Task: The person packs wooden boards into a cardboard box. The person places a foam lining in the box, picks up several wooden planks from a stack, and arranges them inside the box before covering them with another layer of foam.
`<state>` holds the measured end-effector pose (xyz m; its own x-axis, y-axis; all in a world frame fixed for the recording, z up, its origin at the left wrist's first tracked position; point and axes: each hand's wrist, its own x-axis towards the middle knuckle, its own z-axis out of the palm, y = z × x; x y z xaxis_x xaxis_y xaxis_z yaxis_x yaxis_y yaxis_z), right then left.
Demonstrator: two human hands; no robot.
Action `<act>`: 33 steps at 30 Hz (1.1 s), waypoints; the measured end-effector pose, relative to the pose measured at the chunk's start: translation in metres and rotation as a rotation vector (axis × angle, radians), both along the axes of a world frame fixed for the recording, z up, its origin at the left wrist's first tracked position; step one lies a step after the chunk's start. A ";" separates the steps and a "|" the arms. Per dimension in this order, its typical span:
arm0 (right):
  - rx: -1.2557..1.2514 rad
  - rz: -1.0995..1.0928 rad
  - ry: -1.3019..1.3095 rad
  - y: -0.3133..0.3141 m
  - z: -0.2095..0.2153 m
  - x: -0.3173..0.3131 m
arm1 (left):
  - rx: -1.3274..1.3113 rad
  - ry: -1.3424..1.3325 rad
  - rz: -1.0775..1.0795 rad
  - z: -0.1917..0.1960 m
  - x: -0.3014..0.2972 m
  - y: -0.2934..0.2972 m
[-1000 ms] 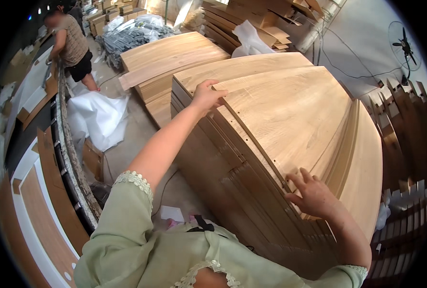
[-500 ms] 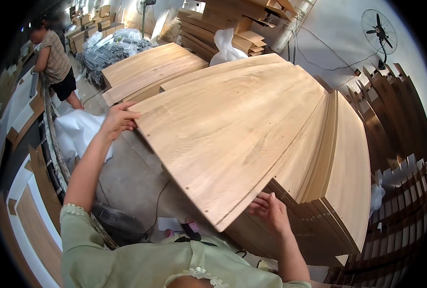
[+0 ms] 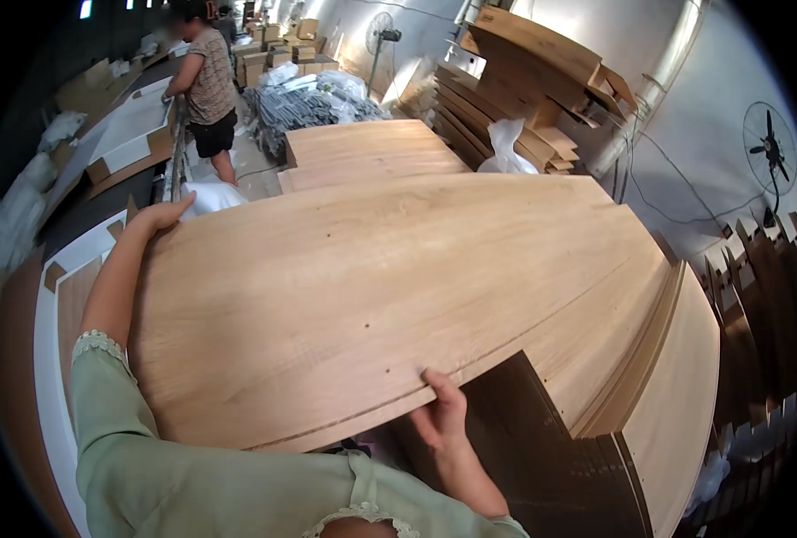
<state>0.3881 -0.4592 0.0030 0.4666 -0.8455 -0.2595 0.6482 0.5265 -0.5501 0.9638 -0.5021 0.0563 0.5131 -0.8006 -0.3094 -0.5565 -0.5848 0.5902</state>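
A large light-wood panel [image 3: 354,287] with small drilled holes and a groove along its near edge spans the space before me. My left hand [image 3: 167,215] is closed on its far left edge, the fingers partly hidden. At the near edge my right hand [image 3: 443,411] grips the panel, thumb on top and fingers underneath. The panel's right part lies over a stack of similar wood panels [image 3: 609,359].
On the left a conveyor line holds a white-framed carton [image 3: 47,359]. A co-worker [image 3: 208,85] stands beside it at the far left. Further panels [image 3: 363,143], grey wrapped bundles [image 3: 313,103] and cardboard sheets [image 3: 524,81] lie behind. A wall fan [image 3: 769,148] hangs at right.
The panel has been drawn toward me and to the left, off more of the stack. Both hands moved left with it, and my view has turned left.
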 end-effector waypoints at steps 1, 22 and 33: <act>-0.008 0.090 -0.047 0.010 -0.005 0.007 | -0.002 -0.015 -0.049 -0.010 0.010 0.000; -0.288 0.035 0.057 -0.076 -0.005 -0.040 | -0.064 -0.431 0.316 0.003 -0.121 0.112; -0.262 0.790 -0.052 0.008 0.011 0.158 | 0.060 -0.354 1.014 -0.011 -0.127 0.475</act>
